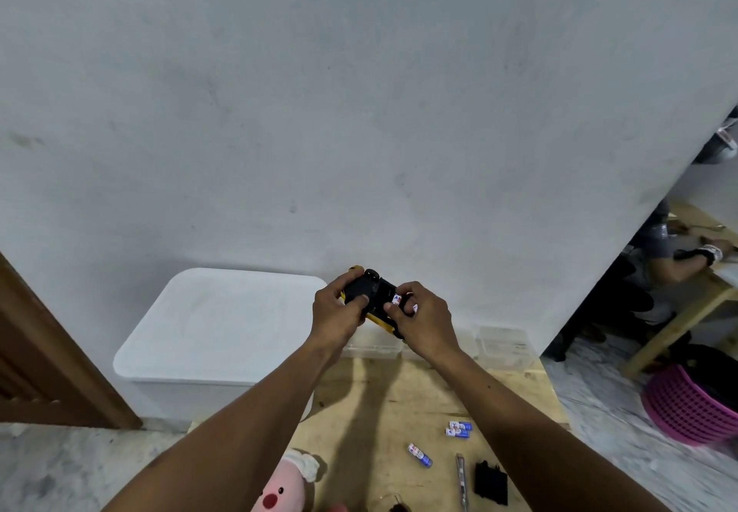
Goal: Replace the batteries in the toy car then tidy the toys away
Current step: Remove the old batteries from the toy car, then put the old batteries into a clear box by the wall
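I hold a yellow toy car (377, 299) upside down in the air, its black underside facing me. My left hand (337, 310) grips the car's left end, thumb on the underside. My right hand (421, 322) pinches a white, red and blue battery (396, 299) at the open compartment, and a second battery (414, 308) shows between its fingers. Three more batteries lie on the wooden table: a pair (458, 429) and a single (420, 455). The black battery cover (491, 481) and a screwdriver (462, 479) lie beside them.
A white lidded storage bin (223, 332) stands at the left against the wall. Clear plastic boxes (505, 346) sit at the table's back edge. A pink plush toy (285, 487) lies at the front. A pink basket (691, 407) and another person's arm (687, 262) are at the right.
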